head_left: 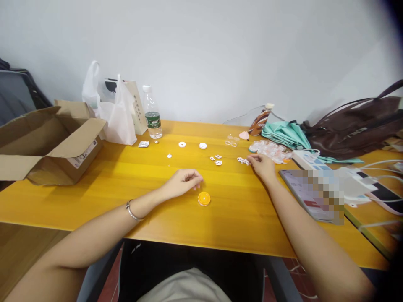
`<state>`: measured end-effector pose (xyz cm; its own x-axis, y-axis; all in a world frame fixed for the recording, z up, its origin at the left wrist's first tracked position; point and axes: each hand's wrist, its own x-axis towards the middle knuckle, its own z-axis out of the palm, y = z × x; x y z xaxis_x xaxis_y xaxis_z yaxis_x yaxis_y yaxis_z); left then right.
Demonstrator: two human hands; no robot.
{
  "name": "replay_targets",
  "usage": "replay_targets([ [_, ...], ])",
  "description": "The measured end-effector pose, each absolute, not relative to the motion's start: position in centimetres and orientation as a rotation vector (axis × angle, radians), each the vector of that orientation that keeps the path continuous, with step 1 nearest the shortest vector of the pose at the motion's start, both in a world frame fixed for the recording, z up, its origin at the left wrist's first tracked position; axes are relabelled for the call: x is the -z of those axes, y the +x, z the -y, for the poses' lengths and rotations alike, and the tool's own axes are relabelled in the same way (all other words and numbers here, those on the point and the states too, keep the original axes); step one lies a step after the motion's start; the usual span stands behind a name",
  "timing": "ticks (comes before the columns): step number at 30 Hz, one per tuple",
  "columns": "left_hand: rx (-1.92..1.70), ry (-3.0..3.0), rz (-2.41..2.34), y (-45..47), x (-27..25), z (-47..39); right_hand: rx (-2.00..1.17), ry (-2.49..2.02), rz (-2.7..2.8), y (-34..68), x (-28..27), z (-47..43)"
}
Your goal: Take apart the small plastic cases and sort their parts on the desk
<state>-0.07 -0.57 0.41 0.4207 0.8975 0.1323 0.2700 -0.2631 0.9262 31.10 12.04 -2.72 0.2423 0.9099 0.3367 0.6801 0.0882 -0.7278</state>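
My left hand (185, 182) rests over the middle of the table, fingers loosely curled and apart, with nothing visible in it. Just in front of it lies a round orange disc-shaped piece (204, 199) with a pale lower rim. My right hand (262, 167) reaches farther out, thumb and fingertips pinched at a row of small white openwork pieces (242, 160); the fingers partly hide the piece at the end. More small white cut-out pieces (218, 162) lie to the left of these. Two white round pieces, a ring (181, 144) and a thicker disc (203, 146), sit behind.
An open cardboard box (75, 155), white plastic bag (118, 121) and water bottle (153, 121) stand left. On the right are a brown-labelled bottle (260, 121), a heap of clear plastic pieces (271, 150), a teal cloth (288, 135), a dark bag (362, 126), a tablet (299, 193) and cables.
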Motion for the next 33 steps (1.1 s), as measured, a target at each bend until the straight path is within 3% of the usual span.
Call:
replay_targets([
  [6,-0.736,2.005,-1.026,-0.5,-0.7,0.9,-0.286,-1.465,1.534,28.7,1.0,-9.9],
  [17,-0.491,2.391,-0.946,-0.2,-0.7,1.7,-0.783,-0.736,2.474,21.9,-1.4,-2.3],
  [33,-0.532,2.375,-0.988,0.1,0.0,1.3,-0.932,-0.653,2.47,20.3,-0.1,-1.3],
])
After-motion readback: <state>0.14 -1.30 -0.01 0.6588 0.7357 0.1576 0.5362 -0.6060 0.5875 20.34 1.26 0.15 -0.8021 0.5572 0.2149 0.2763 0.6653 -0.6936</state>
